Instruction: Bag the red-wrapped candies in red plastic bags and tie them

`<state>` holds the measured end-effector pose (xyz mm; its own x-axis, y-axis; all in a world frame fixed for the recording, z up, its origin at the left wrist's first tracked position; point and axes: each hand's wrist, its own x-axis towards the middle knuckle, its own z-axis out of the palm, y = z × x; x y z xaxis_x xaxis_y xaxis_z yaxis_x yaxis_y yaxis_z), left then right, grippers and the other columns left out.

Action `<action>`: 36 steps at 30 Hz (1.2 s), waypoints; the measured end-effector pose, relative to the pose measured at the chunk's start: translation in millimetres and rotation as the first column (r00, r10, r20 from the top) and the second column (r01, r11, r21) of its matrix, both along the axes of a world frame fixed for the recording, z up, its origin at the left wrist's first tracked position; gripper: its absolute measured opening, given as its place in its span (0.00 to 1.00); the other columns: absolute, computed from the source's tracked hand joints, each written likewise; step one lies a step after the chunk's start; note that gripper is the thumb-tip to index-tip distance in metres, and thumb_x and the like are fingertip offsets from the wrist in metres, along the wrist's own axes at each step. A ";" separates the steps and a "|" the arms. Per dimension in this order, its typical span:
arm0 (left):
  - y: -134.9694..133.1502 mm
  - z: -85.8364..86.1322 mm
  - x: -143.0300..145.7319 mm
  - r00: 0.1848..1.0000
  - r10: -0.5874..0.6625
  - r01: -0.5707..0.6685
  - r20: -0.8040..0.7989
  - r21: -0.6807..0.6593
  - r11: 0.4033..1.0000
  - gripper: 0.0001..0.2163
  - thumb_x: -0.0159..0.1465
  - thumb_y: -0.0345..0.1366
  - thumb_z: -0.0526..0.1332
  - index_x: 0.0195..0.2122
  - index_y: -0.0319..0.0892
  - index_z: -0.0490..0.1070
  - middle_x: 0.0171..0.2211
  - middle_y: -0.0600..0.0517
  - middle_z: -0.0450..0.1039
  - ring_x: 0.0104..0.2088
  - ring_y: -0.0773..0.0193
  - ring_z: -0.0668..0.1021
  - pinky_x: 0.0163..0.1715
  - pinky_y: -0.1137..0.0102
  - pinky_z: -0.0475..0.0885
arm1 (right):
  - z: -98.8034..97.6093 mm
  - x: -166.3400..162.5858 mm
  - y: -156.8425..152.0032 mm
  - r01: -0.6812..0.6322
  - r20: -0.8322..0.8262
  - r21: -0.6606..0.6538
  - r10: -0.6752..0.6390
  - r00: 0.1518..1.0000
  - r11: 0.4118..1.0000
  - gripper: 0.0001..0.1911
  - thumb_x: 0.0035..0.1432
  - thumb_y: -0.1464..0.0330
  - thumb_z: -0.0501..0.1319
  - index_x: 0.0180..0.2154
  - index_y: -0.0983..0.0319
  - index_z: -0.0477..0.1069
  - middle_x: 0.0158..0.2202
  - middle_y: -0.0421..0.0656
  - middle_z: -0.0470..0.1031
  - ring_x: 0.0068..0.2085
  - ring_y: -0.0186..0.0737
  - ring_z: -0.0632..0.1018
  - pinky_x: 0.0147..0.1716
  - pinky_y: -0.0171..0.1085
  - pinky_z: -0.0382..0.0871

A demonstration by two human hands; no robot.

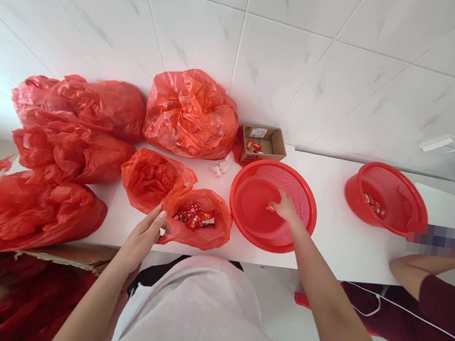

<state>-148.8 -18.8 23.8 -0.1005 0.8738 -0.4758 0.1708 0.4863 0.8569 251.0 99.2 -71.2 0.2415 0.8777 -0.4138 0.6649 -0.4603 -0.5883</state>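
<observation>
My left hand [148,232] is closed on the rim of an open red plastic bag [220,233]. Several small red printed packets [194,215] lie inside that bag. To its right stands a round red plastic basket [240,227] with perforated sides. My right hand [286,207] reaches down into this basket, fingers closed around a small red packet [270,207]. A second open red bag [132,187] touches the first one, just behind my left hand.
Full red bags [193,113] line the wall and the left end of the white table [323,243]. A small cardboard box [275,143] holds red packets. Crumpled tissue [223,166] lies nearby. At right, another red basket [355,199] stands near a person's arm [410,269].
</observation>
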 end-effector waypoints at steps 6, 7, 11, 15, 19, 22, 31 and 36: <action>1.2 -4.0 2.9 1.000 -0.010 0.011 -0.014 0.007 1.000 0.24 0.61 0.59 0.55 0.42 0.41 0.68 0.27 0.56 0.71 0.20 0.71 0.60 0.25 0.71 0.61 | -36.9 12.3 -26.8 -0.072 0.043 -0.099 0.077 0.996 0.992 0.15 0.52 0.74 0.62 0.44 0.64 0.73 0.48 0.54 0.73 0.45 0.49 0.75 0.41 0.42 0.66; 1.7 -4.7 3.5 1.000 -0.016 0.016 -0.017 0.010 1.000 0.24 0.61 0.59 0.55 0.42 0.41 0.68 0.27 0.55 0.71 0.20 0.71 0.60 0.24 0.71 0.62 | -37.9 7.2 -28.1 -0.084 0.017 -0.100 0.086 0.996 0.991 0.11 0.53 0.74 0.61 0.40 0.64 0.73 0.44 0.53 0.75 0.41 0.47 0.76 0.39 0.41 0.66; 2.9 -4.9 5.1 1.000 -0.019 0.020 -0.010 0.024 1.000 0.23 0.61 0.58 0.55 0.42 0.41 0.69 0.28 0.55 0.71 0.19 0.71 0.60 0.24 0.71 0.63 | -24.4 -25.9 -29.2 -0.113 -0.116 -0.029 0.109 0.987 0.993 0.06 0.57 0.69 0.58 0.36 0.63 0.72 0.36 0.47 0.77 0.35 0.41 0.76 0.35 0.38 0.68; 3.2 -5.1 5.2 1.000 0.011 -0.011 0.007 0.060 0.998 0.21 0.62 0.56 0.56 0.42 0.41 0.69 0.28 0.55 0.71 0.19 0.72 0.60 0.22 0.72 0.60 | 3.7 -90.3 -48.4 -0.161 -0.231 0.145 0.192 0.954 0.976 0.12 0.61 0.61 0.57 0.40 0.62 0.71 0.38 0.44 0.77 0.38 0.39 0.76 0.37 0.37 0.69; 3.0 -7.9 4.9 0.999 0.042 -0.042 -0.003 0.086 0.995 0.21 0.61 0.55 0.57 0.43 0.42 0.68 0.29 0.55 0.71 0.20 0.72 0.62 0.23 0.72 0.63 | 20.8 -157.1 -76.3 -0.347 -0.091 0.428 0.422 0.902 0.835 0.17 0.62 0.57 0.59 0.47 0.60 0.71 0.43 0.45 0.75 0.42 0.41 0.76 0.44 0.40 0.69; -0.3 -11.0 1.2 0.999 0.044 -0.043 -0.013 0.084 0.996 0.23 0.57 0.54 0.61 0.44 0.41 0.68 0.27 0.56 0.70 0.23 0.69 0.67 0.26 0.72 0.66 | 20.6 -173.1 -83.8 -0.475 0.154 0.472 0.460 0.874 0.743 0.19 0.61 0.57 0.61 0.51 0.58 0.72 0.50 0.49 0.71 0.48 0.45 0.73 0.49 0.43 0.67; -26.3 -19.1 -39.3 0.979 0.155 -0.148 -0.133 0.055 0.987 0.24 0.52 0.57 0.64 0.38 0.41 0.71 0.27 0.52 0.75 0.32 0.60 0.77 0.36 0.67 0.71 | 1.9 -120.8 -94.2 -0.544 0.307 0.192 0.477 0.824 0.817 0.30 0.57 0.77 0.53 0.61 0.56 0.62 0.54 0.51 0.68 0.46 0.46 0.75 0.42 0.43 0.71; -40.2 -22.5 -44.4 0.978 -0.019 0.012 -0.209 -0.035 0.999 0.25 0.49 0.55 0.68 0.40 0.41 0.75 0.27 0.50 0.78 0.29 0.57 0.79 0.32 0.66 0.72 | 4.1 -117.7 -85.0 -0.219 -0.122 0.313 0.267 0.956 0.924 0.32 0.54 0.76 0.53 0.61 0.55 0.60 0.49 0.44 0.74 0.42 0.39 0.76 0.47 0.42 0.70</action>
<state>-193.1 -59.0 1.3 -0.1877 0.8598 -0.4748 0.3524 0.5102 0.7846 133.3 14.2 -67.1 -0.0423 0.9885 -0.1449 0.6207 -0.0877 -0.7791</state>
